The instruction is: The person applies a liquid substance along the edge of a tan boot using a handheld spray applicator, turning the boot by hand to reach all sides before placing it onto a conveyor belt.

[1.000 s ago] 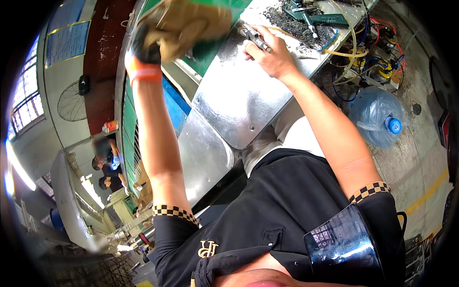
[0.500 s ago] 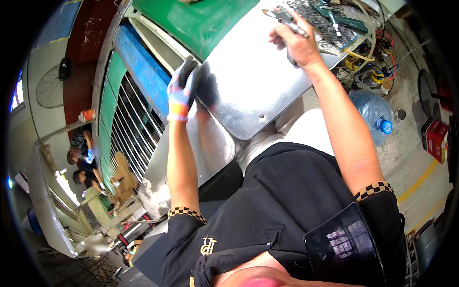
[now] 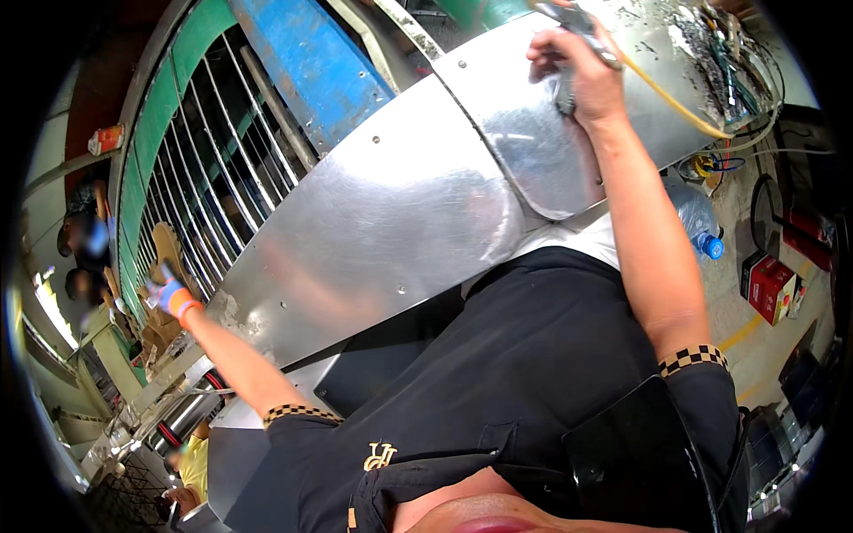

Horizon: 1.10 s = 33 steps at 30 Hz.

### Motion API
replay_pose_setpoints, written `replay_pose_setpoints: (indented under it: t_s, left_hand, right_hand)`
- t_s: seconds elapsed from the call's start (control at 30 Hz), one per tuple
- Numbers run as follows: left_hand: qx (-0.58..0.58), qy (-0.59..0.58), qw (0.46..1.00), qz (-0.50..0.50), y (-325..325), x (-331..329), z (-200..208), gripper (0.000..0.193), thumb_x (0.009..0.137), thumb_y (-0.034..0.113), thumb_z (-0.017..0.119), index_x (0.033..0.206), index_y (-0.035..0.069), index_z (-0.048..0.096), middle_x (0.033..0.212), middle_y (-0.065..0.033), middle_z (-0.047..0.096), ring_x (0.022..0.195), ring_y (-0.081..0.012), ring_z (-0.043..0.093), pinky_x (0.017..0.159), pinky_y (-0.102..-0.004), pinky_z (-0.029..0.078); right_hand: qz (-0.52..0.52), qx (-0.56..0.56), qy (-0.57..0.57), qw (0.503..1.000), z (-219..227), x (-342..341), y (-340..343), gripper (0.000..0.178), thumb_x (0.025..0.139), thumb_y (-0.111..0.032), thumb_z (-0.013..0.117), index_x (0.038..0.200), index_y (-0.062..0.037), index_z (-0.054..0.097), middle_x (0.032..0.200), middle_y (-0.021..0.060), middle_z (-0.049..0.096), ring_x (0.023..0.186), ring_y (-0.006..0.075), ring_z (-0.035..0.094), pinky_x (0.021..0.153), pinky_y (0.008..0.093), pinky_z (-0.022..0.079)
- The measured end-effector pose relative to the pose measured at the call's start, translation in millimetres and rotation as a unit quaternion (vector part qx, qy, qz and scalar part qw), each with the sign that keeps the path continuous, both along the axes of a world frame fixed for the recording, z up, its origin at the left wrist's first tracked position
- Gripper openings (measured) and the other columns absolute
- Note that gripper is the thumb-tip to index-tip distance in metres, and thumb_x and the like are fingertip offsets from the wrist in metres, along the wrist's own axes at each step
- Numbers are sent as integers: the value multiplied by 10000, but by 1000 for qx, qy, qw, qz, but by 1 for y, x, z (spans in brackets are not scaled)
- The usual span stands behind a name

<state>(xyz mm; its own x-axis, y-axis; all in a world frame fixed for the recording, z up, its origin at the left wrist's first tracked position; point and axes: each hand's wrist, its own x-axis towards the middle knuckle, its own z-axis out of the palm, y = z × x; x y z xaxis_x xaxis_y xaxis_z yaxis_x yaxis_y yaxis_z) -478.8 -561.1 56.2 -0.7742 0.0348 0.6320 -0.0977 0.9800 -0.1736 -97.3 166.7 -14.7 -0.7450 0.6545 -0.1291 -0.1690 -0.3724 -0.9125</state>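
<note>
My left hand (image 3: 171, 291), in a glove with blue, orange and dark parts, reaches far out to the left. Its fingers look stretched out and apart, beside a tan shoe-shaped piece (image 3: 166, 247) at the foot of the metal bars. Whether the fingertips touch it is hard to make out. Over the right part of the metal worktop (image 3: 409, 186), my bare right hand (image 3: 591, 84) is closed round a grey metal gun-like tool (image 3: 586, 35). The palm hides part of the tool. A yellow hose (image 3: 671, 93) runs from near it to the right.
Metal bars (image 3: 213, 142) in a green frame and a blue panel (image 3: 311, 71) line the worktop's far side. Tools (image 3: 729, 67) lie at the far right. A water bottle (image 3: 693, 218) and a red box (image 3: 769, 284) are on the floor. Other people (image 3: 84, 235) are at left.
My left hand has left the middle of the worktop and swung far left to the tan piece. My body has shifted left. The right hand keeps its hold on the tool.
</note>
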Motion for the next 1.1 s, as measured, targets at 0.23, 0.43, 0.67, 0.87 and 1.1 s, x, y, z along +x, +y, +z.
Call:
replay_pose_setpoints:
  t_s: [0.23, 0.43, 0.67, 0.87, 1.1]
  left_hand:
    - [123, -115, 951, 261, -121, -93, 38, 655, 804, 578, 696, 1194, 55, 638, 1106, -143, 681, 967, -296, 666, 823, -395, 535]
    - [346, -259, 861, 268, -151, -124, 28, 625, 815, 569, 691, 1176, 60, 646, 1069, -138, 687, 920, -292, 675, 783, -409, 544]
    - [466, -246, 826, 201, -101, -101, 10, 474, 906, 535, 580, 930, 72, 677, 695, -97, 680, 530, -192, 649, 452, -309, 509]
    - [446, -292, 836, 131, -14, -24, -8, 518, 919, 557, 536, 855, 64, 679, 698, -97, 678, 543, -196, 622, 508, -347, 509]
    - [490, -288, 823, 20, 66, 101, 44, 596, 938, 597, 478, 759, 49, 633, 538, -67, 549, 420, -185, 502, 406, -315, 410]
  right_hand:
    - [33, 138, -2, 990, 8, -38, -38, 244, 915, -171, 575, 864, 41, 684, 766, 118, 671, 649, 184, 649, 602, 298, 528]
    - [43, 177, -32, 983, 17, -40, -37, 254, 915, -165, 574, 873, 65, 675, 760, 123, 676, 649, 185, 656, 605, 294, 531]
    - [29, 188, -8, 982, 10, -40, -38, 195, 908, -122, 587, 876, 56, 658, 746, 118, 669, 629, 166, 645, 573, 279, 524]
    - [37, 171, 38, 984, 7, -42, -37, 132, 864, -108, 621, 922, 10, 638, 724, 73, 653, 604, 131, 613, 562, 274, 504]
    - [21, 167, 84, 982, 10, -42, -38, 346, 859, -103, 607, 1188, 6, 614, 738, 33, 627, 618, 120, 593, 578, 282, 495]
